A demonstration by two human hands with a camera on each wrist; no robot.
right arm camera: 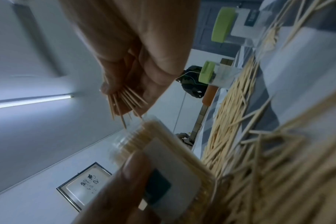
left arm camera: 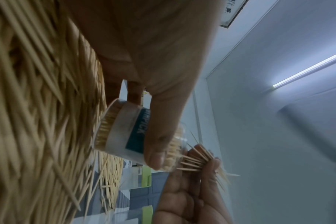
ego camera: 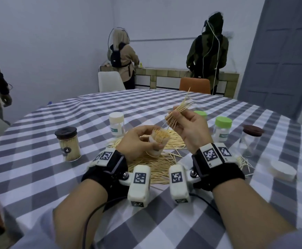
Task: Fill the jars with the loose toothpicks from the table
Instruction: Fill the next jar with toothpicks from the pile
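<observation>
Both forearms reach forward over the checked table [ego camera: 38,177], wrists raised, each wearing a black strap with a tagged white block.

Left hand [ego camera: 137,141]: lifted above the table centre, fingers and thumb curled round an open jar [ego camera: 158,141]. The jar is tilted, mouth toward 1 o'clock, and packed nearly full of toothpicks standing on end. In the left wrist view the thumb [left arm camera: 159,144] lies across the jar's teal label.

Right hand [ego camera: 189,130]: raised just at 2 o'clock of the jar mouth, palm turned toward the person, thumb and fingers pinching a fanned bundle of toothpicks [ego camera: 179,110]. Upper ends splay toward 1 o'clock; lower tips point down at the jar mouth. Right wrist view shows those tips just above the rim; cannot tell whether they touch it.

Containers, left to right:
1. Black-lidded jar [ego camera: 68,143] at 9 o'clock of the hands, closed, full of toothpicks.
2. White-lidded jar [ego camera: 117,124] at 11 o'clock, closed; contents unclear.
3. 2 green-lidded jars [ego camera: 223,129] at 2 o'clock, closed; the farther 1 is mostly hidden behind the right hand.
4. Clear brown-lidded jar [ego camera: 250,139] at 3 o'clock, looks almost empty.
5. Loose white lid [ego camera: 283,170] flat at 4 o'clock.

Loose toothpick pile [ego camera: 155,168] spreads on the table under and between both hands, with a few stray toothpicks beside the brown-lidded jar.
</observation>
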